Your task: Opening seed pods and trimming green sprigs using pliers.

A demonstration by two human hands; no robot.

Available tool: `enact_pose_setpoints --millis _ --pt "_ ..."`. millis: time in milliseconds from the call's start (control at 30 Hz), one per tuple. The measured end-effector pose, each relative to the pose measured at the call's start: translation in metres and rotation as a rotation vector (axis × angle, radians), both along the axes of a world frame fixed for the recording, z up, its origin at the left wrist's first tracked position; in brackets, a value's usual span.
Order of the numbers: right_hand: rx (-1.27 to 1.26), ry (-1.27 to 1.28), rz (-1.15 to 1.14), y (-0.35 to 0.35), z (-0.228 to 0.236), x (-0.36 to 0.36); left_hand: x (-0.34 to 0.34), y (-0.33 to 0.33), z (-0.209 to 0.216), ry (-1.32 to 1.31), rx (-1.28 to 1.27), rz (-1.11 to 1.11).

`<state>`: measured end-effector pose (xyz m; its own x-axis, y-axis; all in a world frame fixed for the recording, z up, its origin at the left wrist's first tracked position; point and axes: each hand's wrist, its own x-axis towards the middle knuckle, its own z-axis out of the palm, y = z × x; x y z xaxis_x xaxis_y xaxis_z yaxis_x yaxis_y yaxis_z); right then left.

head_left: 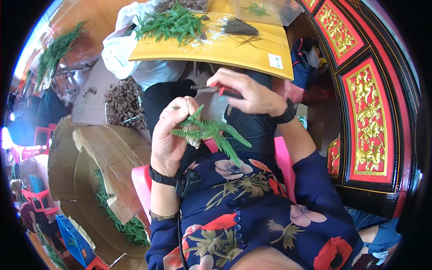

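Pinched in my left hand (pixel 167 135) is a green artificial pine sprig (pixel 211 130), its needled branches spreading to the right over my lap. A pale-tipped pine cone (pixel 193 140) sits against the sprig, close to my palm. A thin wire end seems to stick up at my fingertips. My right hand (pixel 247 92) grips a pair of pliers (pixel 203 88) with red and black handles. The metal jaws point left, slightly above my left fingers and apart from the sprig. Both hands are above my knees, in front of the table edge.
On the yellow table (pixel 202 55) lie a heap of green sprigs (pixel 173 24) and a bundle of dark wires (pixel 240 28). A basket of brown pine cones (pixel 125 103) stands to the left. Nearer is a cardboard box (pixel 81 180) with greenery inside. Carved red-and-gold panels (pixel 370 121) line the right.
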<state>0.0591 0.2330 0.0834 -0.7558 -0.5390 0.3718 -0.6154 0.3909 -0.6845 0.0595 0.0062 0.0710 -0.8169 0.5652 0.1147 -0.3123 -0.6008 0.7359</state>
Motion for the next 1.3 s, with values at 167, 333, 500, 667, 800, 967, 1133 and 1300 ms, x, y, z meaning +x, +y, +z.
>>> enact_pose_setpoints --millis 167,333,500,667,800,967,1133,1300 --pt "0.024 0.002 0.069 -0.011 0.003 -0.002 -0.002 0.000 -0.002 -0.127 0.144 -0.163" --pt "0.071 0.044 0.099 -0.013 0.010 -0.006 0.003 0.000 0.003 -0.266 0.209 -0.225" --pt "0.008 0.074 0.070 -0.015 0.008 -0.004 -0.004 0.002 -0.006 -0.192 0.356 -0.375" --pt "0.174 0.005 -0.102 -0.010 0.015 0.004 -0.007 -0.003 -0.002 -0.117 0.029 -0.021" --pt "0.329 -0.137 -0.267 -0.016 0.022 0.017 -0.003 -0.005 0.004 0.141 -0.451 0.459" --pt "0.205 -0.003 -0.220 -0.017 0.018 0.014 0.002 -0.006 0.010 0.106 -0.344 0.408" --pt "0.136 0.234 -0.109 -0.011 0.011 -0.003 -0.008 -0.012 -0.002 -0.093 -0.077 0.116" --pt "0.061 0.301 -0.041 -0.019 0.011 -0.008 -0.015 -0.012 -0.017 -0.240 0.220 -0.325"
